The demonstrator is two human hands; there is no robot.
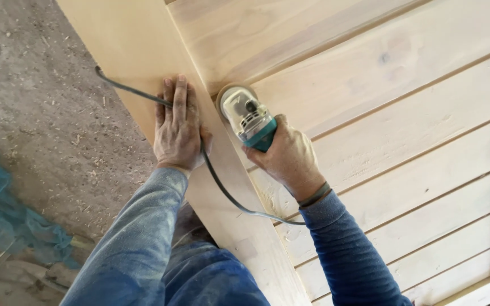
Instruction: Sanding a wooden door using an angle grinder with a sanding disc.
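Nearest the camera are two blue sleeves and blue trousers over the lower edge of the wooden panel [404, 113]. One dark cord [222, 190] loops out from under the right forearm, runs across the plain frame board [137, 45] along the panel's left edge, passes beneath the left hand and carries on up to that board's outer edge, so it lies right across the wood beside the tool.

The left hand [178, 129] lies open and flat, fingers together, pressed on the frame board and on the cord. Just beside it, the right hand [288, 156] is closed around the teal body of one sander [247, 116], whose pale round head sits on the slatted part of the panel, hard against the inner edge of the frame board. A dark band circles the right wrist.

Beyond the hands the panel shows about eight slats, parted by narrow grooves that run toward its right edge.

Off the panel's left edge lies a dusty concrete floor [46, 96] scattered with wood chips, with one bundle of blue netting [1, 209] at the lower left.
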